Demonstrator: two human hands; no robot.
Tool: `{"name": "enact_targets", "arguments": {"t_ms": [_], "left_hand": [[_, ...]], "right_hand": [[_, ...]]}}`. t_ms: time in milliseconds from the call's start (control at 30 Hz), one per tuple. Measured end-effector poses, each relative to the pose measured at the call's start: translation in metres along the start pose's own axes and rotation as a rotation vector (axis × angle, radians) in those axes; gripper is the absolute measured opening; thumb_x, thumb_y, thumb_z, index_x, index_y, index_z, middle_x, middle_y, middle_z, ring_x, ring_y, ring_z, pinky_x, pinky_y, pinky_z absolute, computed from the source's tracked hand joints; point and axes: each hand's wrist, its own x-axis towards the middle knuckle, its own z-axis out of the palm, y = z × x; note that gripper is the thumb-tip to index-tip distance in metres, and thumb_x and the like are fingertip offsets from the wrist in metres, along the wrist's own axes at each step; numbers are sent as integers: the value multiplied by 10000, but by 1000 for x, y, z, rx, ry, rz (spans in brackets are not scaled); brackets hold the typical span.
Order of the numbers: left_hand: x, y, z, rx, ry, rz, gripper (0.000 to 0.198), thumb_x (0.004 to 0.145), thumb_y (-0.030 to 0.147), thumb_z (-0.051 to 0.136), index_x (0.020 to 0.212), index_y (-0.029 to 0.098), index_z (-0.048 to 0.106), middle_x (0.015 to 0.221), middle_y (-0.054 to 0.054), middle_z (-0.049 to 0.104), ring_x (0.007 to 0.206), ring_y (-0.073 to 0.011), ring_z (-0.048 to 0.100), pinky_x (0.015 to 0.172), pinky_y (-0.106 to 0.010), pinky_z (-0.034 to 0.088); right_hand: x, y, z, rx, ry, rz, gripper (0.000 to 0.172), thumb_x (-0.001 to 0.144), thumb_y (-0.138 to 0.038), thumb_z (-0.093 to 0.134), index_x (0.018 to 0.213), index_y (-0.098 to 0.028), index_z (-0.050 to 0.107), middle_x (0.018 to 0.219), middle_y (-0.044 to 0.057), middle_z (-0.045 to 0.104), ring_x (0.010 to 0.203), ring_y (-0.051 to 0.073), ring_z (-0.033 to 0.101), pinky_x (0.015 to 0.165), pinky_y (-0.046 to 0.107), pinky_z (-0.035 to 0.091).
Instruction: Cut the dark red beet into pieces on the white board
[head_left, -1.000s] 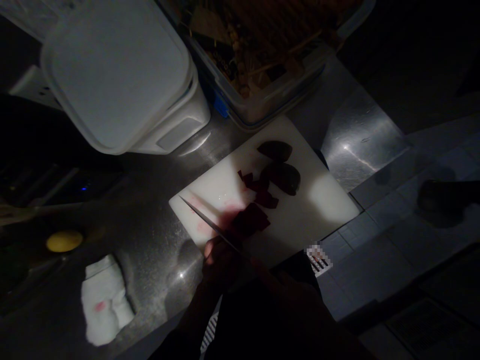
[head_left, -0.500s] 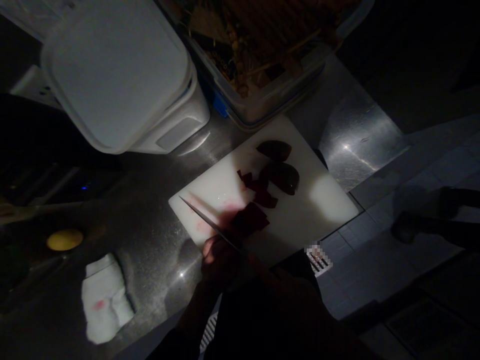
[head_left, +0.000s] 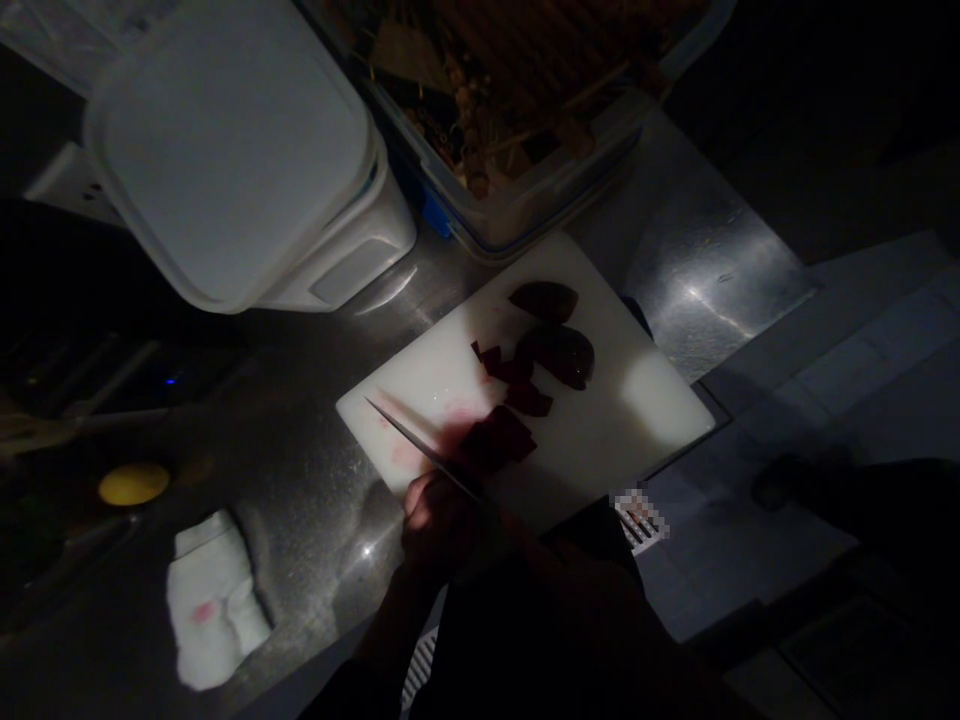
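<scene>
A kitchen knife [head_left: 412,438] lies slantwise across the near left part of a white cutting board [head_left: 637,400]. In deep shadow, my right hand [head_left: 536,550] is closed round its handle. My left hand [head_left: 435,515] has its fingers curled at the board's near edge, close against the blade; whatever is under them is hidden. Just beyond the blade is a pile of dark red cut pieces [head_left: 499,440] that look like beetroot. Smaller cut pieces [head_left: 529,398] and two larger dark chunks [head_left: 556,355] rest farther back. Red juice stains the board.
A white lidded tub [head_left: 240,150] stands at the back left of the steel counter [head_left: 300,400]. Behind the board is a clear plastic container [head_left: 517,210] with brownish contents. On the left lie a yellow oval thing [head_left: 133,484] and a red-stained white cloth [head_left: 214,600].
The knife tip has shifted slightly right over the board, my hands staying almost in place. At the right, a dark shape over the floor, perhaps a person's leg, has moved left.
</scene>
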Motion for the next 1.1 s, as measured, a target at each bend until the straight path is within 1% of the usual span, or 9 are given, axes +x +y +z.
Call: {"name": "enact_targets", "arguments": {"t_ms": [100,200,267,433,633,733,900,1033,1100], "left_hand": [[-4,-2,1,-2,-21,-6,101,820,143,579,757,196,639,803,-41,678,880,-197,631,813,-346,523],[-6,-2,1,14,-30,-12,93,821,144,583,760,192,635,817,-47,672,910,-203,624,832,-346,518],[-5,-2,1,6,-11,-9,76,815,139,590,778,193,629,832,-46,671,922,-201,622,821,-336,520],[-2,0,-1,-3,0,1,74,807,136,595,819,201,629,854,-40,674,925,-200,625,806,-340,524],[-16,-10,1,54,-75,27,64,800,160,617,824,205,656,892,-54,674,976,-221,617,819,-350,517],[-21,-14,2,61,-58,26,82,787,159,626,837,213,664,907,-49,675,985,-224,619,818,-351,518],[-17,-10,1,28,-55,-5,94,800,175,624,876,215,662,934,-49,681,1003,-228,616,827,-355,522],[-13,-7,0,60,-76,-1,69,813,176,611,845,210,661,925,-52,685,987,-229,623,820,-360,525],[-13,-7,1,75,-65,-4,77,816,175,604,847,212,664,911,-48,688,971,-225,632,811,-362,531]], "right_hand": [[-5,0,-8,4,15,-16,419,948,-411,534,1300,-185,503,1097,64,612,794,135,608,680,306,544],[-6,-1,-11,6,20,-18,375,937,-400,557,1235,-174,548,1122,69,613,876,159,621,743,344,559],[-5,-1,-10,5,21,-17,367,934,-393,565,1225,-171,554,1127,70,614,895,165,623,758,354,561],[-3,0,-8,-4,27,-16,380,939,-384,557,1257,-177,538,1145,73,611,898,167,624,766,358,559],[-1,-1,-8,-3,28,-14,373,933,-387,567,1238,-173,548,1151,75,608,922,174,623,779,369,559],[-4,-1,-8,1,23,-11,380,936,-387,561,1252,-177,539,1152,75,609,913,172,624,774,364,558],[-5,0,-7,12,12,-13,379,935,-401,561,1238,-175,548,1145,74,610,911,170,623,770,362,560],[-5,3,-3,25,7,-6,361,931,-393,569,1215,-170,558,1133,71,610,908,168,621,762,357,561],[-3,4,1,32,4,2,362,932,-397,566,1216,-172,555,1120,68,610,886,162,619,744,345,560]]}}
